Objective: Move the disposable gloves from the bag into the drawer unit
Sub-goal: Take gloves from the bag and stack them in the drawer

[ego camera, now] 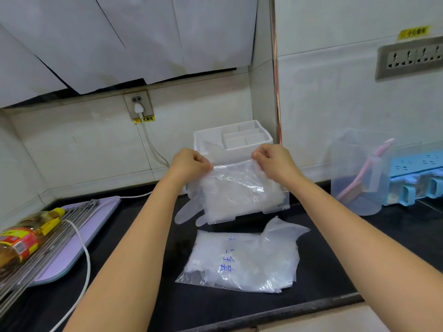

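1. While both arms reach forward over the black counter (191, 307), the left hand (189, 164) and the right hand (275, 161) each pinch the top edge of a wad of clear disposable gloves (235, 188), thumb pressed against curled fingers.
2. The gloves hang as a crumpled sheet between the two hands, in front of the white drawer unit (239, 135) and covering most of its face. A couple of glove fingers dangle at the lower left, past the unit's side.
3. The drawer unit stands against the back wall, its top an open tray split into small compartments. A clear panel shows at its base below the gloves. Whether the wad's lower part sits inside a drawer cannot be told.
4. The bag (242, 259) lies flat on the counter just in front of the unit. It is clear with blue writing and filled with a pale mass of gloves, with loose plastic sticking out at its upper right.
5. To the left, a purple cutting board (96, 226) carries a metal rack (48, 255) and an oil bottle (21, 243), and a white cable (86, 259) crosses it.
6. To the right stands a clear container (354, 164) with a pink brush (364, 173) inside, beside a blue holder (419, 173).
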Available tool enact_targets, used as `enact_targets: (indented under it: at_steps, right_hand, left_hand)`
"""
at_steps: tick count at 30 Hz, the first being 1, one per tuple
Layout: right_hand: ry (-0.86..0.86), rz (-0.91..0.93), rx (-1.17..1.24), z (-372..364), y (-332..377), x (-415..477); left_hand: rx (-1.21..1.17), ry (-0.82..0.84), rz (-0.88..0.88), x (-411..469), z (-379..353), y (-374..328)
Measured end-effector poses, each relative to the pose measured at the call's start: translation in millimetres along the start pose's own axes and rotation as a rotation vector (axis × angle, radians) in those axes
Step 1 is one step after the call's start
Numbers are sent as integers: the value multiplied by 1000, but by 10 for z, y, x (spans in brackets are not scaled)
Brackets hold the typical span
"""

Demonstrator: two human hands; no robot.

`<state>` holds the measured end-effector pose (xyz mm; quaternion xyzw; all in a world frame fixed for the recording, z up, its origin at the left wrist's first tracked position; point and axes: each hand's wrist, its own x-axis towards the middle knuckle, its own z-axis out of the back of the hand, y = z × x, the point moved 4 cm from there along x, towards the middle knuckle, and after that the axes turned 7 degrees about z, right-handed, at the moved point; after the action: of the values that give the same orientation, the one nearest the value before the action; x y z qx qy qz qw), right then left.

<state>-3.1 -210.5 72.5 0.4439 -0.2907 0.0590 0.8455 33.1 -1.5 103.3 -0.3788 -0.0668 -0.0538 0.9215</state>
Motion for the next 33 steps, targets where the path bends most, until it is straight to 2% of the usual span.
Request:
enact_targets:
  at_steps: [3,5,6,8,11,17,19,21,22,24,30,33]
  right_hand:
    - [-5,16,-121,15,-148,240]
    - [-25,17,-193,13,-250,326]
    - [-40,24,-216,7,-285,332]
    - [-63,55,-264,-42,-366,344]
    - [-76,82,-320,-124,-484,299]
    - [-61,129,-481,-118,-580,262]
    - [-119,208,-565,-70,-476,234]
    - [-139,321,-511,-81,-300,180]
    - [-79,346,-447,-128,-224,153]
    - [160,304,-389,-271,-147,108]
    - [770,0,-583,-564,-322,25]
    - [946,-71,-621,-613,-329,14]
  left_hand:
    - [174,-230,-67,81,-10,-41]
    - [185,-389,-231,-11,-71,-126]
    - [149,-415,-319,-97,-128,-182]
    - [108,-313,-420,-179,-369,-264]
    - [199,-61,-399,-171,-828,-245]
    - [306,182,-215,84,-1231,25]
    - [285,277,-142,161,-1244,56]
    - [272,361,-101,236,-1265,79]
    - [258,393,-94,261,-1271,92]
    - [257,438,-83,286,-1270,99]
    - [396,509,-135,339,-1287,81]
    - [560,605,-182,341,-1267,10]
